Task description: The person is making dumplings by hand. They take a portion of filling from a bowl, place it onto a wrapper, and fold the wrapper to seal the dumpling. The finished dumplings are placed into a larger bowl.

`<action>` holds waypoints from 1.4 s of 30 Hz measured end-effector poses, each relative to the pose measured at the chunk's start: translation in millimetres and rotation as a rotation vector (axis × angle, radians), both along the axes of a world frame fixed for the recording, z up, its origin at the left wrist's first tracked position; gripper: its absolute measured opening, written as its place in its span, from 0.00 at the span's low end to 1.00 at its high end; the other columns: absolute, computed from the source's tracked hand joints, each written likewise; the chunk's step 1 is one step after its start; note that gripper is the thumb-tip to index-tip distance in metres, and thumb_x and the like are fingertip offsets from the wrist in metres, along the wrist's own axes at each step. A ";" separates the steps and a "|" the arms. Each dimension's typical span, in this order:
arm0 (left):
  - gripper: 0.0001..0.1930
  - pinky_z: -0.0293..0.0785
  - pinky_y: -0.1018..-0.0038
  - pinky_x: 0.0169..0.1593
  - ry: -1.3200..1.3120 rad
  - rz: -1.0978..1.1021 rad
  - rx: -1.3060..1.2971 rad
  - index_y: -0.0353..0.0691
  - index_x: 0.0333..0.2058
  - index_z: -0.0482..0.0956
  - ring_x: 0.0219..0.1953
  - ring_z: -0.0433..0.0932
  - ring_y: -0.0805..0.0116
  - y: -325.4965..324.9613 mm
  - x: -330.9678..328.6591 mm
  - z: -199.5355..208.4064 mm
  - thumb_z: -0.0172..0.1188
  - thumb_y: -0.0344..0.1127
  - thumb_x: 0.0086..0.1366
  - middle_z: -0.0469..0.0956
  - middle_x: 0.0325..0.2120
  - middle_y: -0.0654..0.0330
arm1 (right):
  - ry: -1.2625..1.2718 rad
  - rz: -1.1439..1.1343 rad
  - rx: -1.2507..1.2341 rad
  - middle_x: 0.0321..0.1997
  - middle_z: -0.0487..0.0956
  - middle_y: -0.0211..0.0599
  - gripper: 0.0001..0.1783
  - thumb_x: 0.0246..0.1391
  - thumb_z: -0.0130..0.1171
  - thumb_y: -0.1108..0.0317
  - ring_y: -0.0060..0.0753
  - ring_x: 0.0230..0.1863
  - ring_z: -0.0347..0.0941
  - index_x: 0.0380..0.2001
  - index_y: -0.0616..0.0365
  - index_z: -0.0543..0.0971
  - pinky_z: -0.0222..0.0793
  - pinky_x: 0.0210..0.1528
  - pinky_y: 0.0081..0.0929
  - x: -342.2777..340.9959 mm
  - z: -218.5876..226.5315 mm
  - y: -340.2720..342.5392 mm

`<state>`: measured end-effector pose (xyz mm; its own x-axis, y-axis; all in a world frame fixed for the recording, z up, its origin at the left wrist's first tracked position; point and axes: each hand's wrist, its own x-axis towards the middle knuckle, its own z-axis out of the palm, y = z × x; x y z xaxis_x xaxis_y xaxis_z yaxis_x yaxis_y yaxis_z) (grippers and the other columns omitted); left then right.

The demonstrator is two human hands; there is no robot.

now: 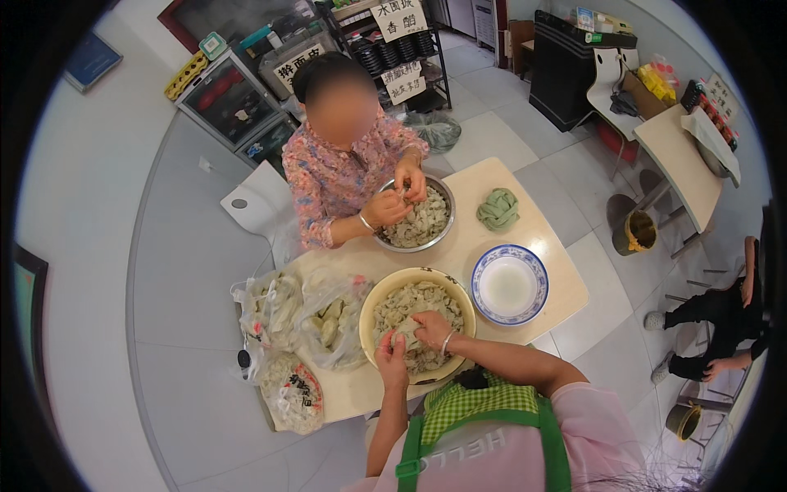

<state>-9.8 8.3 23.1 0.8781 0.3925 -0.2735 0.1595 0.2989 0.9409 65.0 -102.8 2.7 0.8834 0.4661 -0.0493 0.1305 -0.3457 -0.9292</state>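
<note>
Over a cream enamel basin point(368, 320), my left hand point(392, 354) pinches one side of a pale, soft, torn piece point(406, 330). My right hand point(432, 329), with a bracelet at its wrist, is closed on the other side of that piece. Small greyish-white shreds point(418, 299) fill much of the basin; their exact kind is unclear. Across the table, a co-worker's hands point(398, 202) work at something small above a steel bowl point(452, 211) of similar shreds.
Clear plastic bags point(332, 324) of pale greenish pieces lie left of the basin, near another filled bag point(291, 398). To its right are a blue-rimmed white dish point(510, 284) and a crumpled green cloth point(498, 209). The co-worker point(344, 156) sits opposite; another person's legs point(697, 328) show far right.
</note>
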 end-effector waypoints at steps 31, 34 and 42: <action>0.09 0.62 0.80 0.21 0.149 0.040 -0.046 0.35 0.34 0.70 0.21 0.66 0.79 -4.7 2.7 -18.8 0.50 0.32 0.55 0.69 0.22 0.66 | 0.260 -0.069 0.201 0.22 0.73 0.40 0.14 0.40 0.51 0.64 0.33 0.23 0.70 0.30 0.63 0.71 0.65 0.27 0.29 -8.7 -14.6 12.0; 0.09 0.64 0.77 0.23 0.073 -0.024 -0.309 0.37 0.35 0.70 0.23 0.67 0.75 -0.5 2.6 -9.8 0.49 0.34 0.57 0.70 0.23 0.65 | 0.643 -0.117 0.443 0.22 0.73 0.35 0.15 0.43 0.49 0.63 0.28 0.23 0.68 0.33 0.63 0.72 0.64 0.26 0.27 -4.0 -27.6 10.4; 0.11 0.65 0.78 0.30 0.173 -0.172 0.062 0.36 0.40 0.66 0.28 0.67 0.75 9.4 4.7 -0.8 0.49 0.30 0.57 0.69 0.28 0.63 | 0.049 0.054 0.084 0.22 0.72 0.41 0.21 0.46 0.51 0.51 0.33 0.25 0.68 0.21 0.62 0.71 0.62 0.28 0.28 9.8 -13.7 -2.6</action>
